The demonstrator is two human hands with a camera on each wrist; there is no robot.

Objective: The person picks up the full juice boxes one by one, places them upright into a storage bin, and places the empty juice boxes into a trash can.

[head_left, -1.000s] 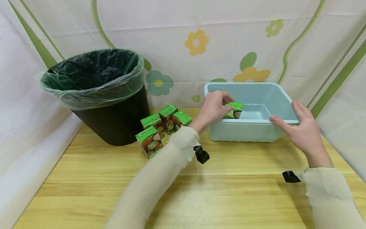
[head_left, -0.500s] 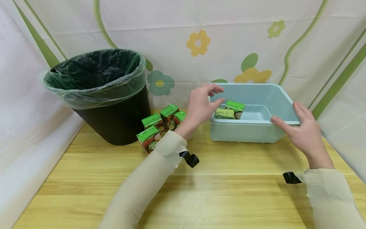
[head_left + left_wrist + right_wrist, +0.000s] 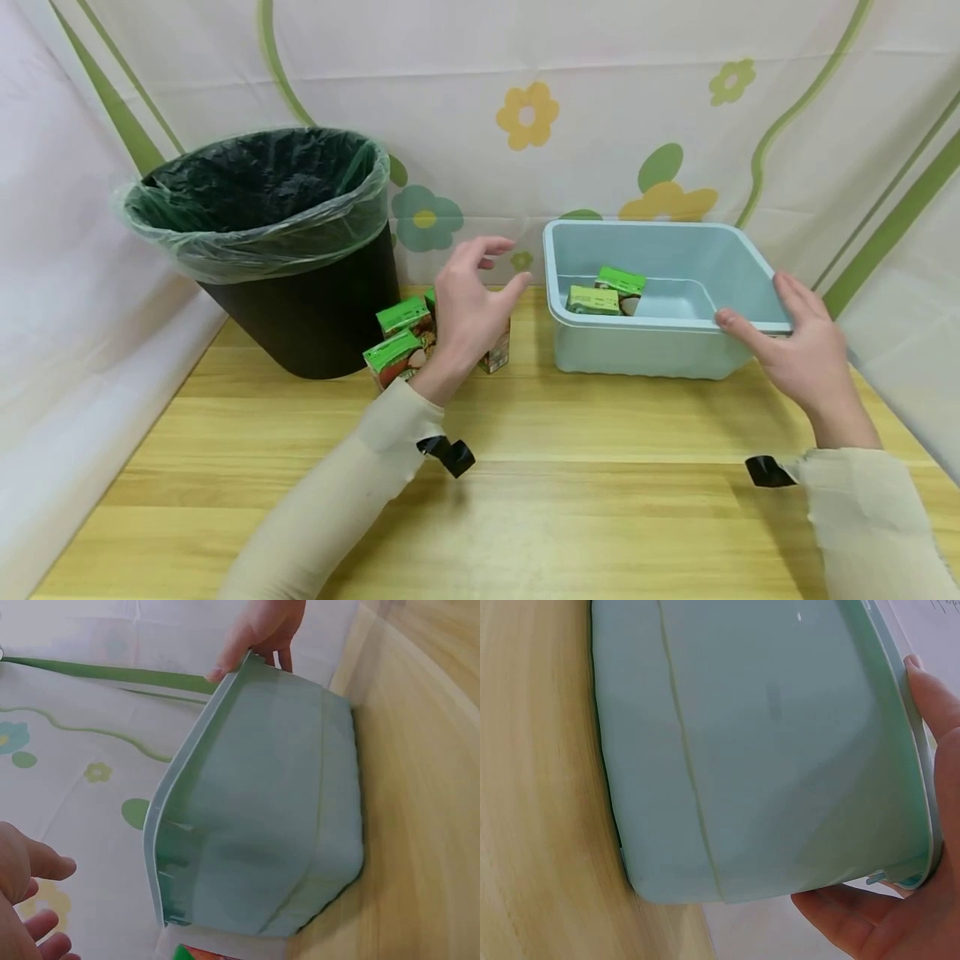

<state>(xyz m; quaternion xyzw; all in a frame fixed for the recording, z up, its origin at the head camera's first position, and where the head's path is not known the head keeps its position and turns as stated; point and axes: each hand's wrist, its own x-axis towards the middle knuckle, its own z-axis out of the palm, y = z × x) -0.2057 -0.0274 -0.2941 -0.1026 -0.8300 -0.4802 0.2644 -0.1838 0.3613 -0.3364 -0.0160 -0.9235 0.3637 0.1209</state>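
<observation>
My left hand (image 3: 468,308) hovers over a cluster of small green-topped drink cartons (image 3: 393,357) on the table, partly covering them. Its fingers and thumb are spread, with nothing between them; in the left wrist view that hand (image 3: 26,889) is likewise free. My right hand (image 3: 810,358) grips the near right corner of a pale blue plastic bin (image 3: 645,354), thumb over the rim, fingers round the side. The right wrist view shows the thumb (image 3: 934,694) on the rim. Inside the bin at its left end lie a yellow-green carton (image 3: 592,300) and a brighter green carton (image 3: 621,281).
A black trash can (image 3: 307,317) lined with a translucent green bag (image 3: 300,242) stands left of the cartons. Behind everything hangs a flower-print curtain (image 3: 450,83). The wooden table (image 3: 570,500) extends toward me, with white cloth at both sides.
My left hand has come out of the bin and moved left over the cartons on the table, uncovering the two cartons inside. My right hand has kept its hold on the bin.
</observation>
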